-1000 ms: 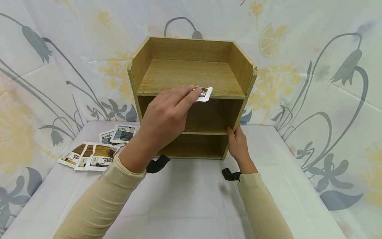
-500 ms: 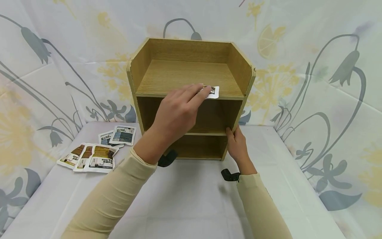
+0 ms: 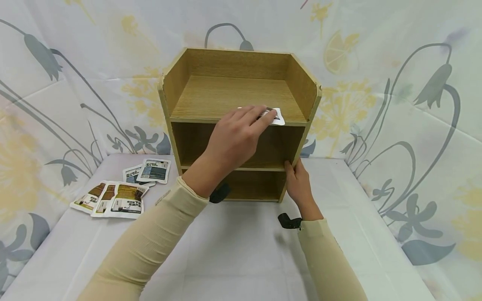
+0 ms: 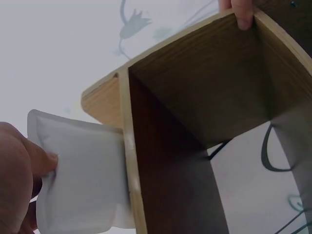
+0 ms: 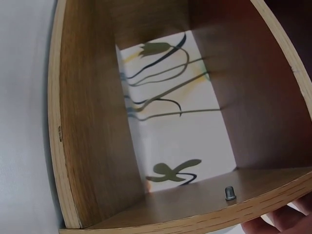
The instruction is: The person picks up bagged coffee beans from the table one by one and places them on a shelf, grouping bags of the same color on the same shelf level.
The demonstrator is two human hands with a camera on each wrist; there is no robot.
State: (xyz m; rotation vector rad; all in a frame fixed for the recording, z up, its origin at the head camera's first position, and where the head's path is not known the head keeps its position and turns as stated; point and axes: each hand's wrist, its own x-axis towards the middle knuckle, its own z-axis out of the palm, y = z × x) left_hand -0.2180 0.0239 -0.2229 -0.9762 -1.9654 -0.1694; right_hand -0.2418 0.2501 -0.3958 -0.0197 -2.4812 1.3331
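Observation:
My left hand [image 3: 235,136] pinches a flat packet [image 3: 278,118] at the front edge of the wooden shelf unit's top board [image 3: 237,94]. A printed face and white border show past the fingers. The left wrist view shows the packet's plain white back [image 4: 85,170], with its far side against the board edge and the thumb [image 4: 44,158] on it. My right hand [image 3: 299,184] grips the unit's right side panel near the middle board. Its fingertips [image 4: 242,14] curl over the panel edge in the left wrist view.
Brown-printed packets [image 3: 128,200] overlap at left on the white-covered table [image 3: 226,255], with blue-printed packets [image 3: 155,170] behind them. A small metal pin [image 5: 230,193] sticks out inside a compartment. Floral cloth [image 3: 376,104] hangs behind the unit.
My left hand has moved rightward along the front edge of the top board, carrying the packet. My right hand keeps its grip on the side panel.

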